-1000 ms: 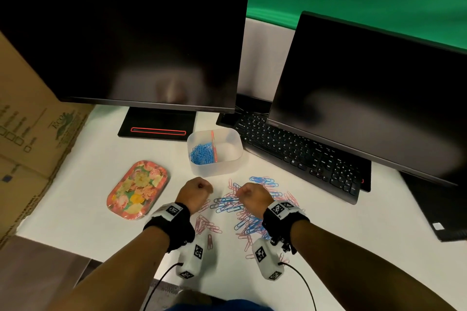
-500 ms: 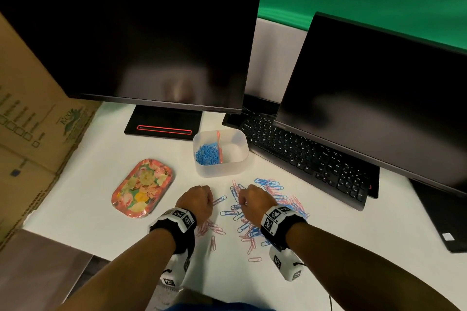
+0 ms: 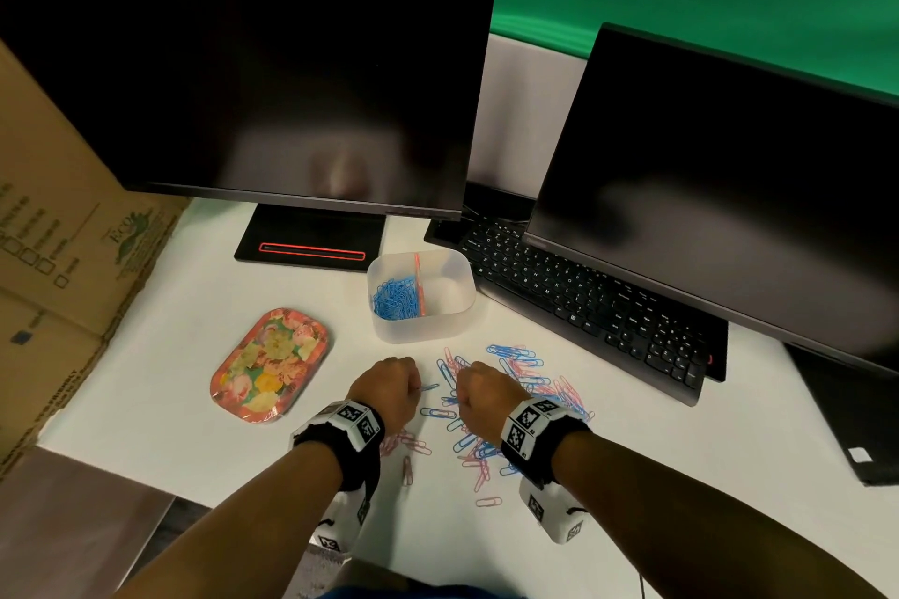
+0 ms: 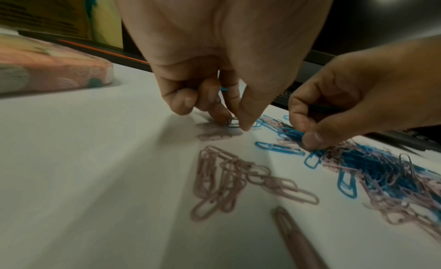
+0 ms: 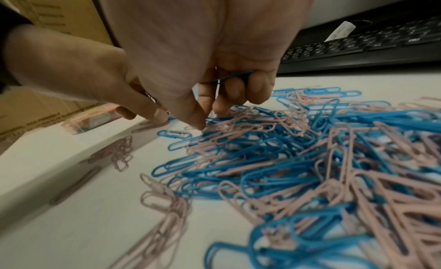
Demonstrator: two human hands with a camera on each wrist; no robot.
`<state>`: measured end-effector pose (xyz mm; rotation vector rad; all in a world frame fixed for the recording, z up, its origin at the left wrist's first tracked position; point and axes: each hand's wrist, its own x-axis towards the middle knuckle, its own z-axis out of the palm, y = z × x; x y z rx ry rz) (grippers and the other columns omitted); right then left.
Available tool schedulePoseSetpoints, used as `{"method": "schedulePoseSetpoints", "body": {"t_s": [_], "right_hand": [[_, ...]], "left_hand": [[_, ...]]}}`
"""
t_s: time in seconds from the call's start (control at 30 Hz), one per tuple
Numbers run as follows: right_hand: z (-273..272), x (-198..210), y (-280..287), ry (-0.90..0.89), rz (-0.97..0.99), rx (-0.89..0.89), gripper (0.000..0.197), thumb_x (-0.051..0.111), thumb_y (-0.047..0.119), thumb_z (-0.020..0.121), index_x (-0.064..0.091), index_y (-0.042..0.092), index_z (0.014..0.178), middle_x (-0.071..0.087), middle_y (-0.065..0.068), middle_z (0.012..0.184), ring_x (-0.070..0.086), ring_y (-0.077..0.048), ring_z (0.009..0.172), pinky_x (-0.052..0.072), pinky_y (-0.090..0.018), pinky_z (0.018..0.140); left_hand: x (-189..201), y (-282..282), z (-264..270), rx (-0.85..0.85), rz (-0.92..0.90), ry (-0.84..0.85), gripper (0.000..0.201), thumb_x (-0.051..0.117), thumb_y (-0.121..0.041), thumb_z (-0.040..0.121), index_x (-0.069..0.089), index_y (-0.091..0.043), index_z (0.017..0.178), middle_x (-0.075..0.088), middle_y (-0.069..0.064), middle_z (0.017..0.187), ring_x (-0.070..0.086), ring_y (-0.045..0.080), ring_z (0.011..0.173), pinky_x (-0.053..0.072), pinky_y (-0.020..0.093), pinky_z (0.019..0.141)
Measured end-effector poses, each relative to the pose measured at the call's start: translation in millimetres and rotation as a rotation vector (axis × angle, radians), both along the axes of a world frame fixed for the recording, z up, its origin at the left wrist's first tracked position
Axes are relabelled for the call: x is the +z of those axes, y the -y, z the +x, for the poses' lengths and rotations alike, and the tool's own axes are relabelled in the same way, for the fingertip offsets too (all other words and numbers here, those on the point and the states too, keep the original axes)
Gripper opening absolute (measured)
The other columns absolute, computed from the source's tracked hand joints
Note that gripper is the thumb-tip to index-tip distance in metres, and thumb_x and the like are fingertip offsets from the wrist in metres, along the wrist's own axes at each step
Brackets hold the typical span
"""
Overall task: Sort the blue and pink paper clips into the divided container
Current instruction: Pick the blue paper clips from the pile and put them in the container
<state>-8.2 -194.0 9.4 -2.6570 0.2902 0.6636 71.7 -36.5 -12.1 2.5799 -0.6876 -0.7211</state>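
Both hands, left and right, curl knuckles-up, pinching blue paper clips.

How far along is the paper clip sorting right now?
Partly done. The divided container holds blue clips in its left compartment; the right one looks empty. In hand: the left hand and right hand each pinch blue clips. Left: the mixed pile and all the pink clips.

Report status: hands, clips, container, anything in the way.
Left hand pinching a blue clip; right hand gripping blue clips. Container: blue in left half, right half bare. Mixed pile on the desk. Nothing in the way.
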Motion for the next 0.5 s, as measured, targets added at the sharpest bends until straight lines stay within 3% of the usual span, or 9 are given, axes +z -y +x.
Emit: {"method": "schedulePoseSetpoints", "body": {"t_s": [0.07,0.13,0.23,0.33,0.43,0.5], "right_hand": [[-2,0,4,0.029,0.103,-0.072,0.009,0.051,0.013,0.086,0.058,0.018,0.088,0.06,-0.006,0.099,0.06,-0.025,0.093,0.054,-0.034,0.081],[-2,-2,8,0.079,0.231,-0.206,0.017,0.052,0.01,0.083,0.057,0.025,0.077,0.061,0.002,0.081,0.061,-0.02,0.082,0.055,-0.03,0.074],[-1,-1,10,0.133,0.354,-0.35,0.022,0.049,0.009,0.088,0.065,0.02,0.098,0.062,0.001,0.087,0.056,-0.015,0.078,0.042,-0.016,0.067],[2,0,12,0.119,0.504,-0.439,0.027,0.048,0.008,0.092,0.064,0.015,0.113,0.06,0.001,0.088,0.053,-0.011,0.071,0.037,-0.012,0.056],[7,2,12,0.024,0.778,-0.698,0.024,0.045,-0.001,0.09,0.065,0.012,0.088,0.052,0.0,0.069,0.041,-0.011,0.053,0.03,-0.016,0.043],[9,5,12,-0.013,0.905,-0.842,0.026,0.041,-0.005,0.084,0.058,0.01,0.072,0.042,-0.006,0.062,0.031,-0.015,0.048,0.021,-0.017,0.042]], "left_hand": [[2,0,0,0.048,-0.076,-0.048,0.007,0.056,-0.02,0.084,0.057,-0.026,0.08,0.068,-0.001,0.087,0.062,0.022,0.085,0.049,0.029,0.074],[4,0,1,0.107,-0.145,-0.111,0.018,0.059,-0.015,0.082,0.054,-0.029,0.073,0.068,-0.004,0.079,0.061,0.017,0.077,0.046,0.023,0.069],[8,-1,2,0.19,-0.224,-0.222,0.023,0.059,-0.006,0.08,0.058,-0.029,0.08,0.072,-0.005,0.077,0.064,0.012,0.078,0.047,0.019,0.074],[11,-2,3,0.204,-0.235,-0.28,0.026,0.058,-0.003,0.08,0.062,-0.026,0.091,0.073,-0.002,0.08,0.063,0.015,0.079,0.048,0.023,0.078],[13,-2,4,0.206,-0.234,-0.349,0.023,0.061,-0.007,0.08,0.065,-0.029,0.085,0.069,0.002,0.079,0.058,0.018,0.074,0.047,0.027,0.077],[15,-2,4,0.233,-0.256,-0.417,0.022,0.064,-0.007,0.08,0.066,-0.028,0.078,0.065,-0.002,0.075,0.056,0.016,0.072,0.046,0.027,0.075]]}}
